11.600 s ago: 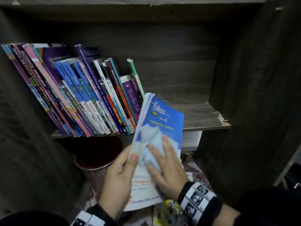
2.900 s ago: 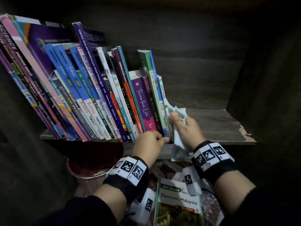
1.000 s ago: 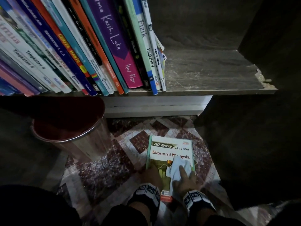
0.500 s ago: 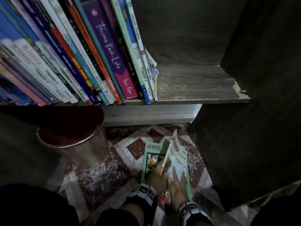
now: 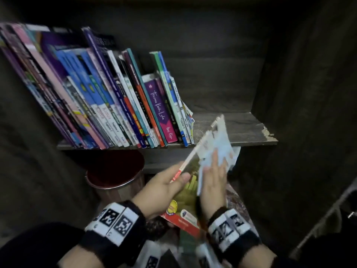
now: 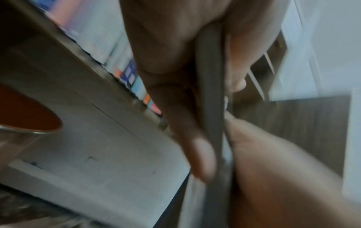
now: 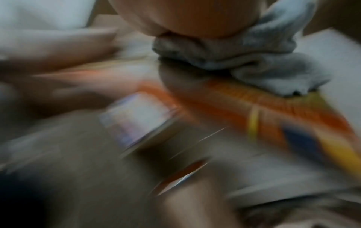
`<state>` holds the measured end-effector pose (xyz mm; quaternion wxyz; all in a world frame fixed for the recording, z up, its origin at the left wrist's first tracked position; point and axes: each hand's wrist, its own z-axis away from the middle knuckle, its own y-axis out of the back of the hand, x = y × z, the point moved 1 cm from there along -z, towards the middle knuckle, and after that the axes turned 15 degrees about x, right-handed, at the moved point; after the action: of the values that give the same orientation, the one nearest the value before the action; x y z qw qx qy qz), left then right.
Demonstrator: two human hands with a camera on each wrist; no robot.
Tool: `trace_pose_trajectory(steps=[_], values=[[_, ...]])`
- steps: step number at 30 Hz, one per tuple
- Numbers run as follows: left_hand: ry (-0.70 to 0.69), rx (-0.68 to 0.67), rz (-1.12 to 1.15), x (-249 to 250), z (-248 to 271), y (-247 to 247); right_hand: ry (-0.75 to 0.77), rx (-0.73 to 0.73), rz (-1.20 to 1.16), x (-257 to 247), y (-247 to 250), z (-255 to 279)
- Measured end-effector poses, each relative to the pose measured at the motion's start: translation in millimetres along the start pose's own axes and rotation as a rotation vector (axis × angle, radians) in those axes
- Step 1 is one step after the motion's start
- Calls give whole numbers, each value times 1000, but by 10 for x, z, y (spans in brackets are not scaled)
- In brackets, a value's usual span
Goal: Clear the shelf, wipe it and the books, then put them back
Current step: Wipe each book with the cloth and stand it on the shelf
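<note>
A thin textbook (image 5: 187, 193) with a green cover and a red lower band is tilted up in front of the shelf (image 5: 237, 130). My left hand (image 5: 167, 187) grips it by the spine edge, thumb on the cover; the left wrist view shows the fingers (image 6: 197, 154) wrapped round the book's edge (image 6: 210, 86). My right hand (image 5: 214, 176) lies flat on the cover and presses a pale cloth (image 5: 217, 149) against it. The right wrist view is blurred and shows the bunched cloth (image 7: 254, 58) on the orange cover (image 7: 254, 106). A row of leaning books (image 5: 116, 105) fills the shelf's left part.
A red-lined metal bin (image 5: 116, 169) stands below the shelf on the left. Dark cabinet walls (image 5: 301, 132) close in on both sides. The shelf's front right corner (image 5: 267, 132) is chipped. More books (image 5: 185, 246) lie blurred on the floor beneath my wrists.
The book lay flat on the floor a second ago; both hands have lifted it and tilted it up to shelf height, with the cloth still on its cover. My view has risen to the shelf.
</note>
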<state>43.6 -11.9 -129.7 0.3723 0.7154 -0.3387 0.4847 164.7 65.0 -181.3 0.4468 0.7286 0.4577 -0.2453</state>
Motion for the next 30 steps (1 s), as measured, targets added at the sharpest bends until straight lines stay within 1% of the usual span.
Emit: trace_pose_trajectory(steps=[1,2,3,4,5,7,8,9,10,11,12,13,14,15,16,17,19,21,22,24,25,28,29,30], values=[[-2,64,58,56,17,36,111,-107,27,-194,49,21],[-15,116,107,107,32,71,235,-142,50,-344,72,168],[-15,158,153,144,48,107,386,-188,25,-447,132,335],[3,185,207,186,75,137,505,-242,55,-504,191,413],[23,191,249,224,118,162,531,-296,84,-487,263,387],[34,163,270,259,226,195,563,-317,22,-446,398,151],[45,131,266,262,291,197,549,-285,1,-422,434,-49],[77,92,264,264,347,189,497,-226,0,-403,471,-248],[102,60,263,266,397,175,392,-139,-8,-377,512,-426],[112,44,261,258,427,163,312,-83,13,-354,543,-551],[107,46,258,235,439,153,237,-47,116,-294,544,-613],[99,59,261,203,440,145,101,-43,122,-220,534,-582],[89,87,270,179,429,146,35,-77,115,-133,424,-485],[77,122,281,175,412,155,-17,-246,99,-172,293,-305],[58,158,284,168,387,169,87,-321,130,-164,165,-105],[38,180,279,158,363,182,175,-372,73,-154,91,107],[13,203,258,128,323,221,497,-340,33,-313,110,350],[-6,211,214,121,303,252,620,-306,6,-475,173,302],[-13,198,192,115,299,256,620,-287,-34,-488,192,181],[14,137,187,106,305,229,567,-217,-93,-411,192,-165],[34,98,191,111,319,202,506,-155,-73,-371,195,-336],[47,65,188,104,330,160,141,1,-142,-319,296,-638],[43,69,201,103,329,148,39,35,-169,-281,310,-658],[41,81,224,97,325,143,-47,37,-176,-255,304,-637]])
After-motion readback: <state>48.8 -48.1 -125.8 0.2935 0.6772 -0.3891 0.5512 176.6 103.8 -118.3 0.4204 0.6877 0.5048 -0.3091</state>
